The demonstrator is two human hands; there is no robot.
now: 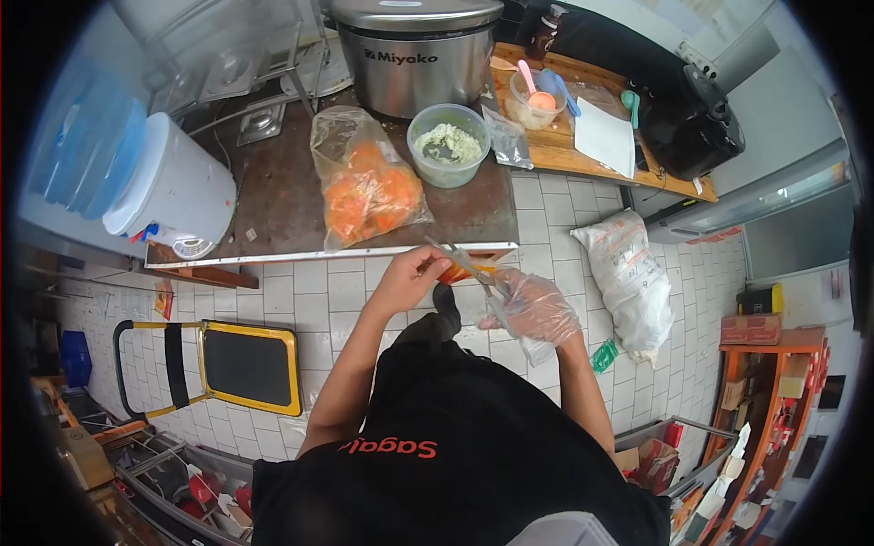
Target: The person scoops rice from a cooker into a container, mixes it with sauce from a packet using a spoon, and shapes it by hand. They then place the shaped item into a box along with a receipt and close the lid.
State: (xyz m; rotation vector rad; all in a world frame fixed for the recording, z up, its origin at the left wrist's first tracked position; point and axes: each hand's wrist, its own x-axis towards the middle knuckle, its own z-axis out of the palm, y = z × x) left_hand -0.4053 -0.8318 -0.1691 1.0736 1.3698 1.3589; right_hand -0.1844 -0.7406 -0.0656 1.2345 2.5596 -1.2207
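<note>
My bare left hand (408, 278) pinches a small red and yellow packet (453, 274) just past the counter's front edge. A clear plastic glove covers my right hand (541, 308), which grips a pair of metal scissors (470, 265). The scissor blades lie across the packet and point up and left; whether they are parted is hard to tell. On the counter above my hands sits a clear plastic bag (372, 188) with orange contents. Beside it stands a round plastic tub (448, 145) of pale, crumbly food.
A Miyako steel cooker (420, 65) stands behind the tub on the brown counter (273, 198). To the left is a white water dispenser (181, 184). A wooden board (546, 147) holds utensils and paper. A white sack (628, 280) and a yellow-edged folding step (249, 367) are on the tiled floor.
</note>
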